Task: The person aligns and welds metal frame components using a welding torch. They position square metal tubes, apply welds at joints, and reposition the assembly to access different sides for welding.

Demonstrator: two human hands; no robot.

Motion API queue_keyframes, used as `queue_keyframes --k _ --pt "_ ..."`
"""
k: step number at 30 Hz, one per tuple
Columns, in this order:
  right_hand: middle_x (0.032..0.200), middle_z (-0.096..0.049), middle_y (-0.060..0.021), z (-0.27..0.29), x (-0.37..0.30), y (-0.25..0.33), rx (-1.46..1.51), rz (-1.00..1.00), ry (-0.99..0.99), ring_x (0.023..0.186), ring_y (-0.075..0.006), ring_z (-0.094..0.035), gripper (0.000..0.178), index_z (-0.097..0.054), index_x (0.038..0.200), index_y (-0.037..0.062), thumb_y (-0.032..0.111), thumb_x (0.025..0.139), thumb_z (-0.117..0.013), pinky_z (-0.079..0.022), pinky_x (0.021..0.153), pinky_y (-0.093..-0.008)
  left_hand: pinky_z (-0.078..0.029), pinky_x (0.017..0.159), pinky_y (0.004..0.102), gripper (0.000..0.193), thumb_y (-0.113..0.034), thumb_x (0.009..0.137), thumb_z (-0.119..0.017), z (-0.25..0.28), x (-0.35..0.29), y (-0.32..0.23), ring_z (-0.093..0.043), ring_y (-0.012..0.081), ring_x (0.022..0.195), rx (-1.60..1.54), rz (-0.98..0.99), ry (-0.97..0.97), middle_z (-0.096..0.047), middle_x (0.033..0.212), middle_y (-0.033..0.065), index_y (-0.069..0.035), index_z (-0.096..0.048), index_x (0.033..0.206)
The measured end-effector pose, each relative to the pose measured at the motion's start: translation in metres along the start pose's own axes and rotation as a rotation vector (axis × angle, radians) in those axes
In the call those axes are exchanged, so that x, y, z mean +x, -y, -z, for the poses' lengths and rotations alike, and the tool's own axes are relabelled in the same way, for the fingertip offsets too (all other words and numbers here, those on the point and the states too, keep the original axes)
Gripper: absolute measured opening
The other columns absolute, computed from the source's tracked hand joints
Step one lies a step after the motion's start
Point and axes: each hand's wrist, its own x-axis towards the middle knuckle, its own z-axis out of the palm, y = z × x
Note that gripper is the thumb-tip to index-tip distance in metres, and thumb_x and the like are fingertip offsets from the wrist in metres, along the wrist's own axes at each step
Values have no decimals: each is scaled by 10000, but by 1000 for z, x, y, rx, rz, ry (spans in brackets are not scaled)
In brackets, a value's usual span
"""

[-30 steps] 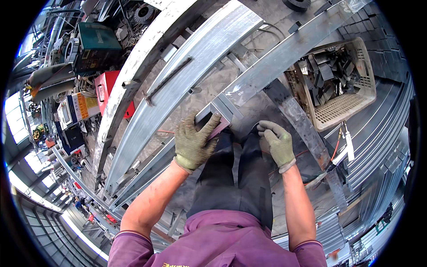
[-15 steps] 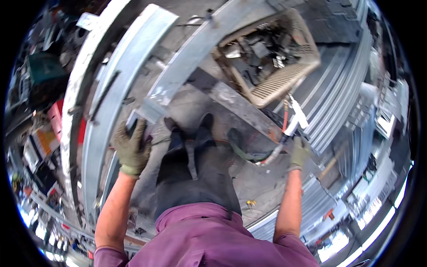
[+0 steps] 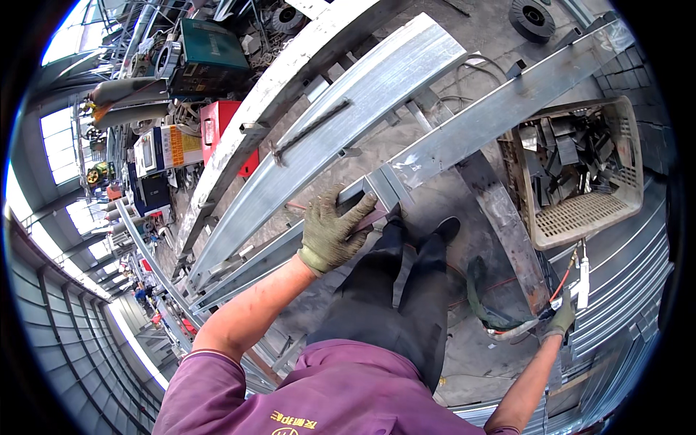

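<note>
My left hand [image 3: 333, 228], in an olive knitted glove, lies with fingers spread at the end of a grey metal channel. Its fingertips are beside a short silvery metal piece [image 3: 388, 190], which meets a long steel beam [image 3: 500, 109]; whether they press on it I cannot tell. At the lower right my right hand [image 3: 560, 319], gloved alike, is closed round a cable-fed hand tool, mostly hidden by the fingers. A cable with a green wrap [image 3: 482, 301] curves from this hand across the floor. Close above it hang a white piece [image 3: 583, 279] and an orange-red hose [image 3: 565, 279].
A beige plastic crate [image 3: 580, 217] with metal offcuts stands at the right. Long steel channels [image 3: 362, 94] run along my left, with a dark rod [image 3: 312, 130] on one. Stacked profiles [image 3: 631, 268] lie far right. A red box [image 3: 217, 127] and green machine [image 3: 210, 54] stand upper left.
My view has swung left, so the scene shifts rightward in the picture. My left hand has come onto the channel's end by the short metal piece. The right hand stays by the cable.
</note>
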Motion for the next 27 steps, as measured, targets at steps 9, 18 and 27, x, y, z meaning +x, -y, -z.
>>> queue_keyframes --k 9,18,27 --pt "1268 -775 -164 -3 13 -2 -161 34 -39 1033 -269 -708 626 -727 1381 -102 370 994 -868 -561 927 -428 -484 1067 537 802 -293 768 -934 9 3 -3 -607 419 1234 49 12 20 -561 1479 212 -302 -713 1539" --pt "1210 -816 -246 -17 -131 88 -390 245 -325 1004 -335 -744 757 -783 1300 -91 560 927 -884 -577 943 -473 -486 1082 559 829 -236 802 -884 4 -1 2 -583 446 1298 -35 44 56 -548 1492 231 -340 -664 1594" --pt "1131 -790 -63 -81 -298 148 -94 469 -87 947 -156 -703 376 -801 1232 -37 236 992 -898 -579 844 -355 -504 1048 566 834 -306 875 -852 9 2 8 -595 464 1242 -65 -4 67 -569 1422 269 -400 -574 1656"
